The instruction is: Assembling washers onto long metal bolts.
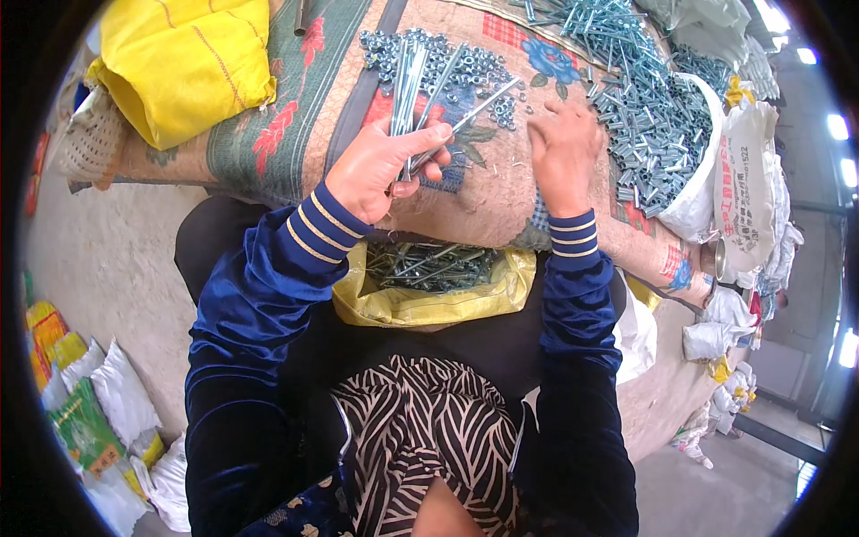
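A fanned bunch of long, thin silvery bolts (411, 85) is gripped in my left hand (380, 166), thumb pressed across them. Two or three splay out to the right. Beyond and partly behind them, many small metal nuts (474, 67) lie spread over the patterned cloth (483, 215). My right hand (565, 161) rests on the cloth just right of the nuts. Its fingers bend downward, the thumb stands apart, and the fingertips are partly hidden. To its right lies a large heap of short metal sleeves (658, 134).
An open yellow sack (429, 313) with long metal pieces inside sits at my lap. More long bolts (599, 27) are heaped at the far right. A yellow bag (183, 67) lies far left, and a white sack (702, 192) edges the sleeves. Packed bags (121, 394) stand on the floor.
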Demonstrator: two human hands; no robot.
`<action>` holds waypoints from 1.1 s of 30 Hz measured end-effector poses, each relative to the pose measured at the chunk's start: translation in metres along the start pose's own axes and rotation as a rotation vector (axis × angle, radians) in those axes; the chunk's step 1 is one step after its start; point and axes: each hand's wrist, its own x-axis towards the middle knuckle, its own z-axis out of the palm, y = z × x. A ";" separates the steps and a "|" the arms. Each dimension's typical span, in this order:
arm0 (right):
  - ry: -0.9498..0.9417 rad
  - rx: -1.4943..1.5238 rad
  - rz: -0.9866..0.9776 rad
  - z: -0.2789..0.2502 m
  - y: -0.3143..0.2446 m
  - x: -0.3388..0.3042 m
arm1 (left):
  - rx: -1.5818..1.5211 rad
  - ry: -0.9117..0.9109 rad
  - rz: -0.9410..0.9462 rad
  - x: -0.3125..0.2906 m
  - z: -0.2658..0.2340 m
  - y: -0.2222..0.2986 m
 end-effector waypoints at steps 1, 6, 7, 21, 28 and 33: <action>0.008 0.221 0.122 0.004 0.009 0.001 | 0.002 -0.001 0.001 -0.001 0.001 0.000; -0.139 1.279 0.866 -0.012 0.005 0.011 | 0.077 -0.026 -0.056 -0.002 -0.003 -0.003; -0.082 1.132 0.755 -0.008 0.007 0.010 | 0.078 -0.030 -0.057 -0.001 -0.002 -0.003; -0.087 0.178 0.143 0.048 -0.027 0.033 | 0.015 0.038 0.040 0.002 -0.014 0.010; -0.231 1.253 0.691 0.014 0.002 0.036 | 0.082 0.022 -0.038 -0.002 -0.011 0.013; -0.174 1.398 0.724 -0.009 0.002 0.032 | 0.115 -0.014 -0.088 0.000 -0.005 0.008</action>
